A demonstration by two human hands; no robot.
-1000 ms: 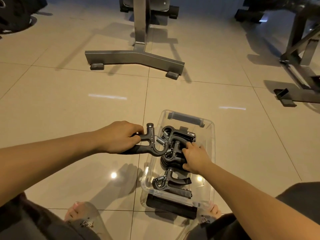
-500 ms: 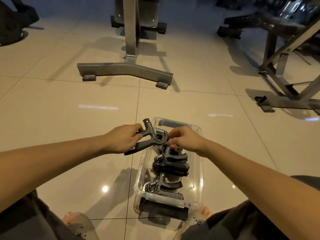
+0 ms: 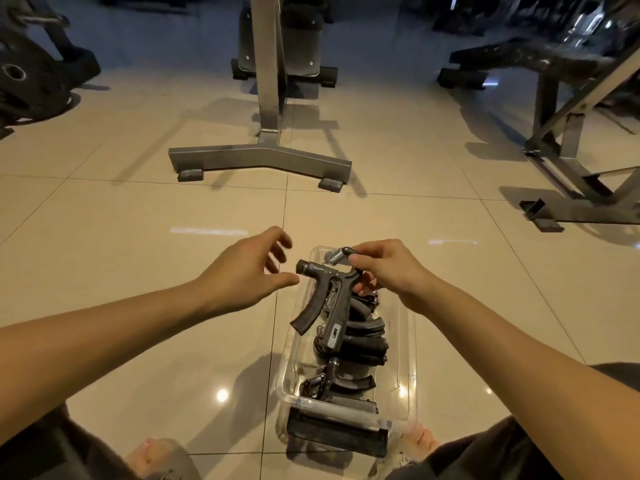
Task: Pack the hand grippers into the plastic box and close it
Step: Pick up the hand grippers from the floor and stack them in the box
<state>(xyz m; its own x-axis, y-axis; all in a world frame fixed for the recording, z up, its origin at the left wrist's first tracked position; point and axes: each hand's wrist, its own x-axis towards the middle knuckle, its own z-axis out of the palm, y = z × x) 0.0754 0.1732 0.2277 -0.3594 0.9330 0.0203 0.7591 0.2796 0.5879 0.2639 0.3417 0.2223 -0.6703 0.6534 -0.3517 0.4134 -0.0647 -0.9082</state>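
Note:
A clear plastic box (image 3: 405,358) sits on the tiled floor between my feet, with several black hand grippers (image 3: 360,344) lying inside. My right hand (image 3: 384,268) pinches the spring end of one more black hand gripper (image 3: 325,296), which hangs over the box's far end with its handles pointing down. Just left of that gripper, my left hand (image 3: 249,271) is open with fingers spread and touches nothing. A black latch (image 3: 336,434) runs along the box's near end.
A grey metal stand base (image 3: 259,159) sits on the floor ahead. More dark gym frames (image 3: 571,161) stand at the right, and weight plates (image 3: 31,81) at the far left. My feet (image 3: 156,455) flank the box.
My left hand has let go of the hand gripper and opened. My right hand has taken it by the spring end, and the handles have swung down over the box.

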